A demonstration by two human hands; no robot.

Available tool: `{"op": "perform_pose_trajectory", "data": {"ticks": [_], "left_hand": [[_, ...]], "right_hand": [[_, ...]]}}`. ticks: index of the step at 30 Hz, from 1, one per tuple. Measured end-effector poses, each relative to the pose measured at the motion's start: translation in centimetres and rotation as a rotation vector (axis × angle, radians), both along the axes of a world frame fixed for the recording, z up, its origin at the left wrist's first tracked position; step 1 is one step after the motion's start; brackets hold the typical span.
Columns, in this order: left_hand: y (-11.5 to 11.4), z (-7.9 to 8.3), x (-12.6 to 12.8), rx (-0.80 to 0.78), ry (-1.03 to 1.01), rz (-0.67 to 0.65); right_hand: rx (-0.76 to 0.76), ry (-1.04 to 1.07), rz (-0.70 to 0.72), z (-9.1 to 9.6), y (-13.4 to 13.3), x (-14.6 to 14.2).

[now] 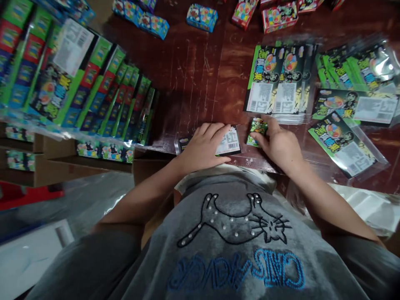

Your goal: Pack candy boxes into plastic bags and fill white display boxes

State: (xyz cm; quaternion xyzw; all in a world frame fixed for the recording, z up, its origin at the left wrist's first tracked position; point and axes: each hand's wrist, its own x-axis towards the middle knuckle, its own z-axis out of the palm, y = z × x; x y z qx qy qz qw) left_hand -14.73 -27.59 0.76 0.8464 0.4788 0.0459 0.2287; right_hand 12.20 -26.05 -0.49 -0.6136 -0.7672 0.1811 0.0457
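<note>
My left hand (204, 143) lies flat near the table's front edge, its fingers stretched over a printed packet (230, 142) with a white barcode label. Part of that packet is hidden beneath the palm. To its right, my right hand (281, 143) grips a small green candy box (257, 132) between thumb and fingers, at the tabletop. Beyond this hand lie overlapping black and green packets in clear bags (261, 79), with barcode labels showing. Another packet (342, 143) lies at an angle to the right.
On the left stands a row of wrapped packs of colourful boxes (100, 87), above cardboard cartons (62, 150) holding green boxes. Small blue boxes (202, 17) and red boxes (279, 16) sit along the far side of the dark red table (187, 79). More bagged packets (356, 68) lie at the right.
</note>
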Motion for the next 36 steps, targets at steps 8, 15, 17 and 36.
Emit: {"op": "perform_pose_trajectory", "data": {"ticks": [8,15,17,36], "left_hand": [[-0.6,-1.5,-0.3,-0.005,-0.107,0.035],[-0.8,-1.6,-0.2,0.010,-0.108,0.005],[-1.0,-1.4,0.0,0.011,-0.110,-0.024],[-0.8,-3.0,-0.5,0.121,-0.080,0.014]], "right_hand": [[-0.137,0.112,0.265,0.4,-0.6,-0.4],[-0.139,0.086,0.247,0.9,-0.2,1.6],[-0.150,0.082,0.335,1.0,0.2,1.3],[-0.142,0.626,0.111,-3.0,-1.0,-1.3]]}}
